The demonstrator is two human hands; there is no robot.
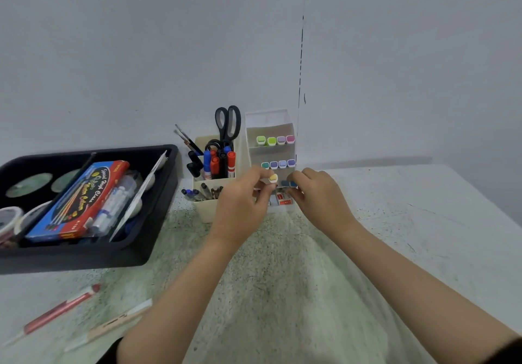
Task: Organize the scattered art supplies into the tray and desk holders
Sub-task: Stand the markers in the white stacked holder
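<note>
Both hands are up at the front of the clear tiered holder [268,121], close together but not touching. The left hand [240,202] has its fingers curled, pinching a yellow-capped marker [273,178] between thumb and fingertips, with the cap pointing towards me and sitting just off the right hand's knuckles. The right hand [316,191] is curled too, its fingertips closed on the blue-capped markers [289,184]. From here I cannot tell whether those already rest in a shelf of the holder or hang free in the grip.

Just beyond the fingers, the holder's upper shelf carries a row of green, purple and pink caps [275,140], and the shelf below it a row of teal and violet caps [278,164]. Under the two hands, at the holder's base, a small red box [282,198] shows between the fingers.

Right beside the left hand, on its outer side, stands the cream desk holder [206,208], packed with red and blue markers, pens, black scissors [228,123] and a couple of brushes [186,138]. Further out on that same side is the black tray [84,256], holding a red and blue watercolour box [82,200], round paint pots and other items.

Nearer the person than the left hand, well back by the elbow, a red pen [59,310] and a beige pen [118,321] lie loose on the speckled table [282,279].
</note>
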